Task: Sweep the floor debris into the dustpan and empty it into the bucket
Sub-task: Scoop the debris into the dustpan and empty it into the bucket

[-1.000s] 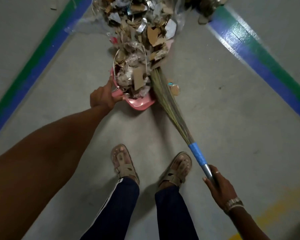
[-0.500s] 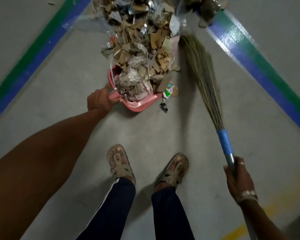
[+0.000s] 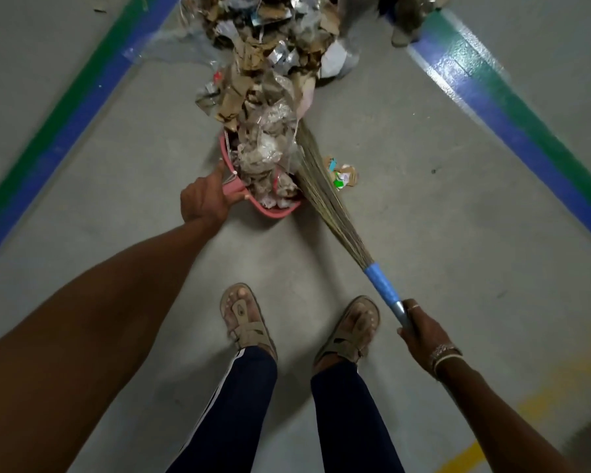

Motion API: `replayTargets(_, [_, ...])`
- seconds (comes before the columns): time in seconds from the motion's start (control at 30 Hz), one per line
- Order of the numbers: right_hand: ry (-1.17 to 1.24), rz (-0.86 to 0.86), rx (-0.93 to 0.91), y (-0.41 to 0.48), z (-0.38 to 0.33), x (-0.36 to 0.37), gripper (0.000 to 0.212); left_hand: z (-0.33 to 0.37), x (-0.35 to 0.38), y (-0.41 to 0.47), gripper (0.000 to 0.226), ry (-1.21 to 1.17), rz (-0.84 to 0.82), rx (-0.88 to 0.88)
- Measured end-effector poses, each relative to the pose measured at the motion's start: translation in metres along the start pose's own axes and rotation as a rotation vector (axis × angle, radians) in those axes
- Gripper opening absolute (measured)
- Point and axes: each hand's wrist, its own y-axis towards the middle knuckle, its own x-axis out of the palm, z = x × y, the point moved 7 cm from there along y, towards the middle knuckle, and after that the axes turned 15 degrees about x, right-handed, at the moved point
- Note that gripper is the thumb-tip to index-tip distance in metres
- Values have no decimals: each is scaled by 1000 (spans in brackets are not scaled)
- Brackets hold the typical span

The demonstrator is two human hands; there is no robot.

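On the grey floor ahead, dustpan: pink plastic dustpan (image 3: 274, 213), heaped with torn cardboard and plastic debris (image 3: 263, 155).
Left hand (image 3: 203, 201): gripping the dustpan's handle.
Right hand (image 3: 422, 332): clasping a blue-taped grass broom (image 3: 325, 199), bristles against the dustpan's side.

I see a pink plastic dustpan (image 3: 277, 213), a straw-coloured grass broom (image 3: 331, 213) banded light blue, brown-and-silver cardboard and foil debris (image 3: 263, 80), a grey concrete floor (image 3: 423, 233) edged with green-and-blue stripes (image 3: 65, 131), yellow paint marks (image 3: 464, 454), and navy trousers (image 3: 239, 404) with a white side stripe.

Tan sandals (image 3: 246, 324), navy trousers (image 3: 239, 407), green-and-blue floor stripes (image 3: 82, 121) either side, yellow paint mark (image 3: 466, 455).
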Motion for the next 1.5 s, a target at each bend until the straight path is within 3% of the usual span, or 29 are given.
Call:
replayTargets(0.17, [106,66,2,-41,11,2,41,3,-7,-19,93,-29,1,-15])
replayTargets(0.43, [252,245,67,-112,16,-46,48,5,-45,-66,93,-217,61,-66])
replayTargets(0.57, [310,334,22,-164,-12,-88,23,10,-87,-98,91,-302,85,-134])
replayTargets(0.63, [355,368,18,-191,-22,-105,22,11,-112,-123,89,-349,82,-169])
replayTargets(0.73, [396,365,-10,-234,-36,-121,41,11,-157,-159,92,-386,109,-207])
replayTargets(0.87, [365,366,-92,-298,-60,-138,50,10,-220,-202,97,-458,125,-228])
replayTargets(1.17, [350,389,-188,-406,-90,-151,48,-25,-319,-285,101,-440,101,-214])
replayTargets(1.5, [246,371,-312,-483,-109,-166,39,-52,-346,-417,102,-499,217,-349])
